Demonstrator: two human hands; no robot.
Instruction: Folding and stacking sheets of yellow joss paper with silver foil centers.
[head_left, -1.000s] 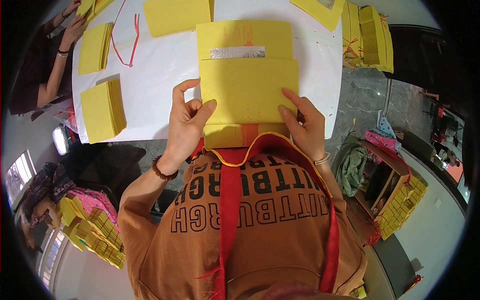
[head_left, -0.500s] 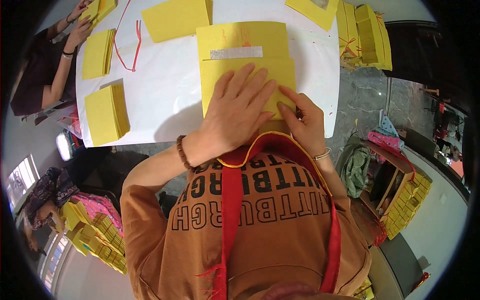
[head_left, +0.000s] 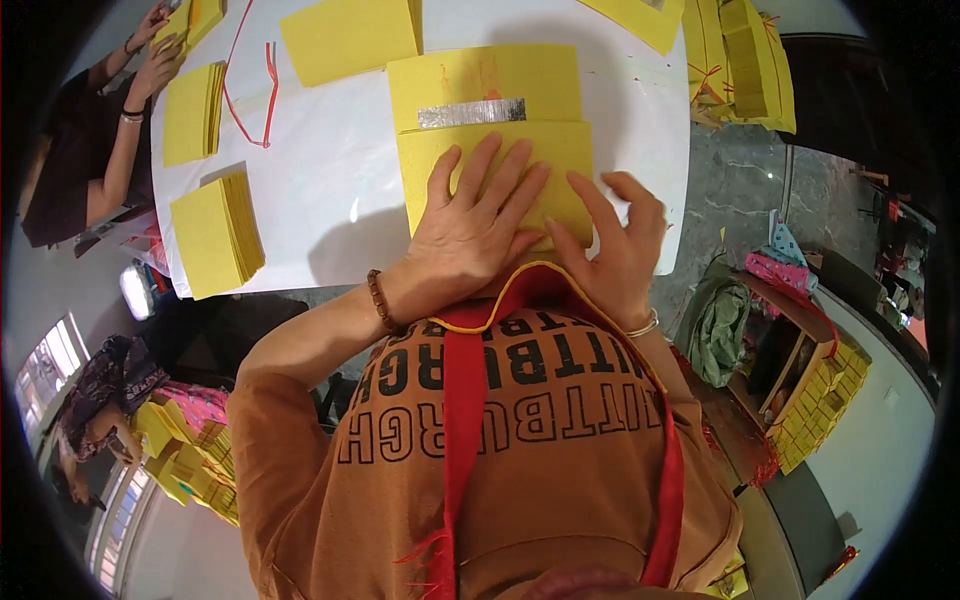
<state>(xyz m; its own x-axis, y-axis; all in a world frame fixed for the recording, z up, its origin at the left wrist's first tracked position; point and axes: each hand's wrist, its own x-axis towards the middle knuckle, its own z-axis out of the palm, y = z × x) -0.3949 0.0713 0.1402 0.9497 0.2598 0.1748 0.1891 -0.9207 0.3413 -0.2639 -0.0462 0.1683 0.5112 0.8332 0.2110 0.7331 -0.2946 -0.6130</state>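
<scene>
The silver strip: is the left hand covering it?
No, the left hand spreads over the yellow paper, leaving the silver strip exposed beyond its fingertips.

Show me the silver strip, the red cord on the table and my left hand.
Silver strip [head_left: 472, 113]: head view, middle of its shiny face.
Red cord [head_left: 273, 78]: head view, on its right-hand length.
Left hand [head_left: 466, 215]: head view, on the back of the hand.

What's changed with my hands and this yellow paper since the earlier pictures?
Your left hand has moved right, off the left edge, to lie flat across the yellow paper. Your right hand has loosened and spread open at the right edge; contact is unclear. The silver strip and yellow stacks at left stay put.
</scene>
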